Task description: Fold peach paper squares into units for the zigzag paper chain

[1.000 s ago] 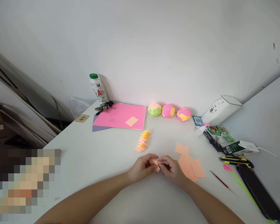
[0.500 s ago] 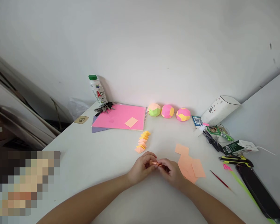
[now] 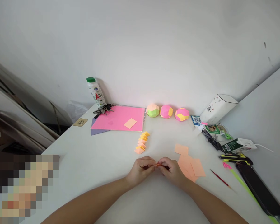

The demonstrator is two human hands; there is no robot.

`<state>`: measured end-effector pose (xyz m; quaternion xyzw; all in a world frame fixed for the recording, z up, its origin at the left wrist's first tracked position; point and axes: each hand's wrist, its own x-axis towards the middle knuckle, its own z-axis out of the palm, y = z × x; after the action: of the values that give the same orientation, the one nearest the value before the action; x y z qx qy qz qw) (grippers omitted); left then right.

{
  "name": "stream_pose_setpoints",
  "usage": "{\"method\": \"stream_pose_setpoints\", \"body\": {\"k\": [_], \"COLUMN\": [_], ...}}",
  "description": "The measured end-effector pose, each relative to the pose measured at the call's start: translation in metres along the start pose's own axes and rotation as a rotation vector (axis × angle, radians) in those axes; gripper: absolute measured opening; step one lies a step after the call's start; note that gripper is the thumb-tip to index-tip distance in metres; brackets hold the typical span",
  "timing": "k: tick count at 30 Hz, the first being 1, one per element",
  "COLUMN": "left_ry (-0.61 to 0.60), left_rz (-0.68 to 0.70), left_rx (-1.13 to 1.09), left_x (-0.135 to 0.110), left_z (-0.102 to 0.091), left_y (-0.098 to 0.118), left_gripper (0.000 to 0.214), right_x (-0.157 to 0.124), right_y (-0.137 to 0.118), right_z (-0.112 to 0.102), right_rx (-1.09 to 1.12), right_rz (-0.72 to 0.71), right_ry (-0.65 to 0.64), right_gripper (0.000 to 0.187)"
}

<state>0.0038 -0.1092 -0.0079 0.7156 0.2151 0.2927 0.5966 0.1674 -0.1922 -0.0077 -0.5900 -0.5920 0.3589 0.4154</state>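
Observation:
Between their fingertips, my left hand (image 3: 140, 170) and my right hand (image 3: 171, 169) pinch a small piece of folded orange paper (image 3: 158, 165). Only its thin edge shows; the fingers hide the rest. Just beyond my left hand runs a row of folded paper pieces (image 3: 142, 142) in orange and yellow. Flat orange paper sheets (image 3: 186, 165) lie overlapping to the right of my right hand. Behind stand three faceted paper balls: a green and peach one (image 3: 152, 110), a pink and yellow one (image 3: 166, 111) and another pink and yellow one (image 3: 182, 114).
A pink sheet (image 3: 116, 119) bears a peach slip (image 3: 130, 123) and keys (image 3: 104, 109), near a bottle (image 3: 96, 91). On the right are a thin red brush (image 3: 220, 179), a yellow-black cutter (image 3: 235, 158), a black case (image 3: 260, 188), a small carton (image 3: 239, 145) and a white box (image 3: 218, 109).
The fingers of my left hand have lowered and closed further over the folded paper, so less of it shows. The camera view has shifted slightly.

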Motion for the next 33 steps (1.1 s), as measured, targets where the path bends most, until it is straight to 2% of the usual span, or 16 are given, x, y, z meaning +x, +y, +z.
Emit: {"method": "stream_pose_setpoints", "body": {"k": [7, 21, 33], "left_ry": [-0.009, -0.027, -0.065], "left_rz": [0.042, 0.011, -0.1], "left_rx": [0.019, -0.067, -0.035], "left_x": [-0.0006, -0.0009, 0.0004], "left_z": [-0.0006, -0.0011, 0.0021], "left_y": [0.0013, -0.0026, -0.0018], "left_gripper": [0.015, 0.013, 0.021], "right_x": [0.0018, 0.0, 0.0007], "right_y": [-0.0046, 0.0003, -0.003], "right_z": [-0.0011, -0.0007, 0.0017], "right_rx": [0.022, 0.084, 0.001], "right_rz": [0.028, 0.042, -0.009], "right_ry": [0.002, 0.004, 0.02], "right_gripper": [0.017, 0.021, 0.018]}}
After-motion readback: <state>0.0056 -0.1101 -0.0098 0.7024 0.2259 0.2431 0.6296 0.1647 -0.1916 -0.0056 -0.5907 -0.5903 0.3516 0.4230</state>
